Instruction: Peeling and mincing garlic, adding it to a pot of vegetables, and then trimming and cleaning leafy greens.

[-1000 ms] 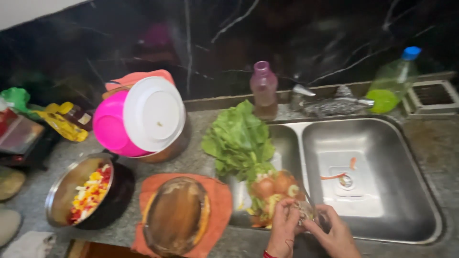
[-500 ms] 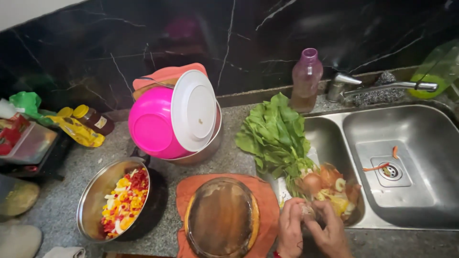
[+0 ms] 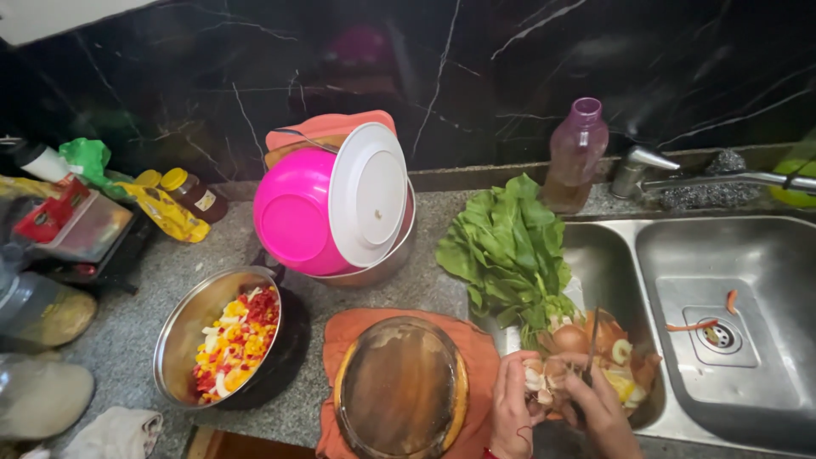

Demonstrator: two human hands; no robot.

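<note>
- A steel double sink (image 3: 748,255) is being shown at the right, its larger basin holding orange peel strips beside the drain (image 3: 718,336); a tap (image 3: 680,174) is reaching over its back rim.
- A grey speckled counter (image 3: 212,255) is being taken up by most of the other things, against a black marbled wall.
- A pink bowl (image 3: 293,212) is being propped on its side in a metal pot, with a white plate (image 3: 367,194) leaning against it.
- A bunch of leafy greens (image 3: 510,251) is being laid across the counter edge and the smaller basin.
- A round wooden board (image 3: 399,387) is being rested on an orange cloth (image 3: 340,340), just left of the hands.
- A steel bowl (image 3: 183,336) of chopped red, yellow and white vegetables is being kept at the left of the board.
- A purple-capped bottle (image 3: 576,153) is being stood behind the greens.
- A pile of onions and scraps (image 3: 612,357) is being held in the smaller basin, below the greens.
- The left hand (image 3: 512,408) is being closed around a small pale onion (image 3: 537,378), over the near rim of that basin.
- The right hand (image 3: 599,408) is being clamped on a knife (image 3: 589,344), its blade pointing up beside the onion.
</note>
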